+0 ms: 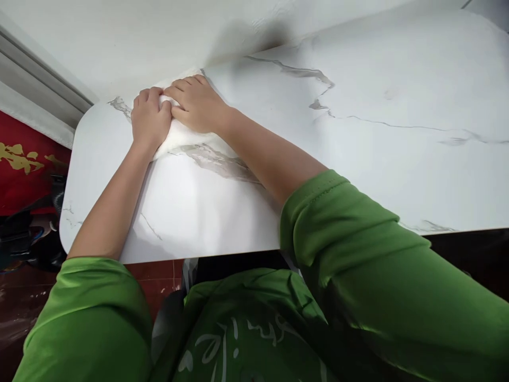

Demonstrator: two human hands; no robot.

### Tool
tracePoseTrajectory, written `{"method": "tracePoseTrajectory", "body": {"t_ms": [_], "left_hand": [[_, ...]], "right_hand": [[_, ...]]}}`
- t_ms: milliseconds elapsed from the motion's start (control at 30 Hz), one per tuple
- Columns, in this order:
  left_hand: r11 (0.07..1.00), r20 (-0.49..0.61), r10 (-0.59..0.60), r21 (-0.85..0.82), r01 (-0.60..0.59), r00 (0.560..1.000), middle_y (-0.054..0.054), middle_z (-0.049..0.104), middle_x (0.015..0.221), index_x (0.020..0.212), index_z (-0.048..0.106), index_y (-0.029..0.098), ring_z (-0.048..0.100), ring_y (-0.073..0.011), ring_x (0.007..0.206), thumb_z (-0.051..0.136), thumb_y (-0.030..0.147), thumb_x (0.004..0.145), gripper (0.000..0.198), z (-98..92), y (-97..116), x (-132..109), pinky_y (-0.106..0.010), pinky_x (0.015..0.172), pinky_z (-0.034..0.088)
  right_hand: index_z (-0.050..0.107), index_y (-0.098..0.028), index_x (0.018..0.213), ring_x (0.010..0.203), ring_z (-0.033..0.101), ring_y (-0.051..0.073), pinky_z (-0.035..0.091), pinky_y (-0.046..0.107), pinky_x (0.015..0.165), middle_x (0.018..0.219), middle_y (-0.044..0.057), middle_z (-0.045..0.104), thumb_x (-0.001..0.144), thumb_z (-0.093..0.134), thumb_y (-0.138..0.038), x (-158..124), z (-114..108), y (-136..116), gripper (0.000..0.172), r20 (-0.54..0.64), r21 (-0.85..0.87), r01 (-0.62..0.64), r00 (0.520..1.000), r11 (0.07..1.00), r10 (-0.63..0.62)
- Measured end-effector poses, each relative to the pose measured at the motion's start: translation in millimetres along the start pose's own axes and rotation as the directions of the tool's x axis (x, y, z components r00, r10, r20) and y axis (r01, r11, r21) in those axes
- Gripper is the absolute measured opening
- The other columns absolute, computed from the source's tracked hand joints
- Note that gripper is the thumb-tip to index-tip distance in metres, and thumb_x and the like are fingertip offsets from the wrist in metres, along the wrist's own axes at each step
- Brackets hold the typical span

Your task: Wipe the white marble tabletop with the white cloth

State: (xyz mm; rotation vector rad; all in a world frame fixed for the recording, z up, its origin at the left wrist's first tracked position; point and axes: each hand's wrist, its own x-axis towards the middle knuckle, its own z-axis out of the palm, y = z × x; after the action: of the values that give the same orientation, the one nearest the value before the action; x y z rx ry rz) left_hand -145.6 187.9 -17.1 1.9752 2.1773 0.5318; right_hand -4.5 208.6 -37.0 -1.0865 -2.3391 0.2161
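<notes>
A soft white cloth [181, 139] lies bunched on the white marble-patterned table [222, 223], near its far left part. My left hand [151, 121] presses on the cloth's left side, with its fingers bent over the fabric. Right beside it, my right hand [198, 103] rests on the upper part of the cloth, fingers curled and the thumb close to the left thumb. Both hands bear down on the cloth and hide much of it.
A white wall [159, 37] runs along the table's far edge. At the left are a red cloth with gold marks [24, 164] and dark items [27, 241] below it. Red floor tiles [159, 278] show under the table's front edge.
</notes>
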Motion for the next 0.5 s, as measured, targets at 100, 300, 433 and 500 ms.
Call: {"method": "tracePoseTrajectory", "body": {"t_ms": [100,300,433,500], "left_hand": [[0.995,0.039,-0.072,0.066,0.069,0.997,0.004,0.049,0.146,0.134,0.048,0.022,0.037,-0.0139,0.137,0.045,0.013,0.101,0.035,-5.2,13,9,-0.035,0.122,0.025],[0.991,0.034,-0.038,0.126,0.034,0.999,0.002,0.055,0.147,0.143,0.051,0.019,0.043,-0.0179,0.136,0.037,0.015,0.103,0.043,-7.0,18,25,-0.033,0.116,0.030],[0.988,-0.079,-0.033,0.148,0.044,0.996,0.001,0.068,0.124,0.132,0.062,0.023,0.053,-0.0208,0.112,0.035,0.023,0.103,0.040,-4.2,17,29,-0.036,0.104,0.037],[0.987,-0.067,-0.040,0.152,0.050,0.997,0.001,0.066,0.126,0.134,0.060,0.023,0.052,-0.0202,0.114,0.036,0.023,0.103,0.039,-3.0,17,32,-0.036,0.105,0.037]], "right_hand": [[0.060,-0.009,0.138,0.130,0.054,0.022,0.033,0.046,0.114,0.136,0.009,0.064,0.091,0.029,-0.027,9,-5,2,0.059,0.053,0.005,-0.011,0.999,1.000,0.011],[0.055,-0.005,0.142,0.132,0.054,0.024,0.029,0.044,0.117,0.137,0.013,0.061,0.099,0.027,-0.021,20,-15,6,0.054,0.126,-0.023,-0.025,0.992,0.999,0.027],[0.056,-0.009,0.142,0.133,0.052,0.026,0.028,0.044,0.119,0.138,0.012,0.061,0.102,0.031,-0.023,27,-14,9,0.050,0.124,-0.030,-0.079,0.989,0.996,0.082],[0.056,-0.010,0.142,0.134,0.051,0.028,0.029,0.044,0.118,0.140,0.012,0.060,0.101,0.031,-0.024,29,-13,10,0.050,0.118,-0.053,-0.096,0.988,0.994,0.101]]}}
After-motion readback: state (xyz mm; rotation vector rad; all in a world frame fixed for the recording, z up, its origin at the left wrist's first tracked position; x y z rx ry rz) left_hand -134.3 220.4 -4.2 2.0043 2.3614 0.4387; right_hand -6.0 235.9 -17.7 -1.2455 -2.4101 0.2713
